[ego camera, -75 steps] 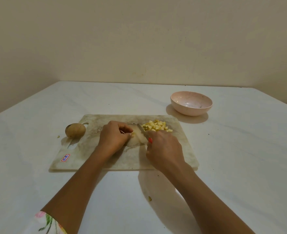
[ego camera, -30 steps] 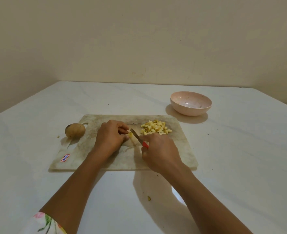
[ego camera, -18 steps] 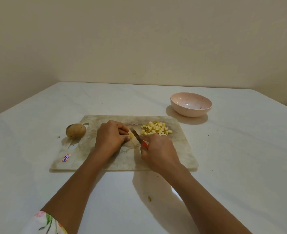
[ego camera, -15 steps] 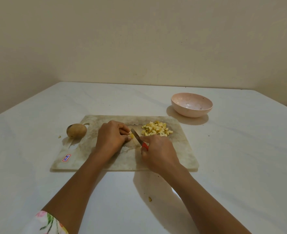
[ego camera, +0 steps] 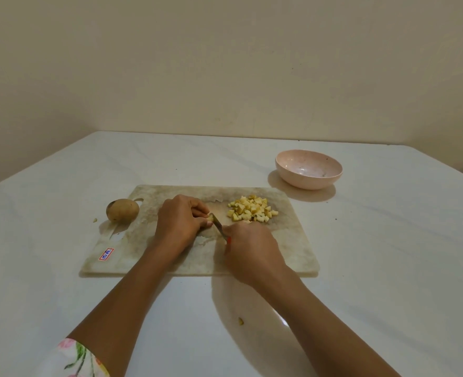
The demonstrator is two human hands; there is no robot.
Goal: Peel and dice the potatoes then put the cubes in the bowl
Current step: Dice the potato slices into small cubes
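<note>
left hand [ego camera: 180, 227]: pinches potato piece [ego camera: 210, 218], seemingly | right hand [ego camera: 252, 248]: grips knife [ego camera: 218, 226]

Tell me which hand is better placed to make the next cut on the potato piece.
Right. The right hand holds the knife, blade at the potato piece that the left hand pins on the board.

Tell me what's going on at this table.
A person is dicing potato on the cutting board. The left hand holds a small peeled potato piece in place, while the right hand grips a red-handled knife with its blade against that piece. A pile of cubes lies on the far right part of the board. The pink bowl beyond it holds no cubes yet. One unpeeled potato waits at the board's left edge.
</note>
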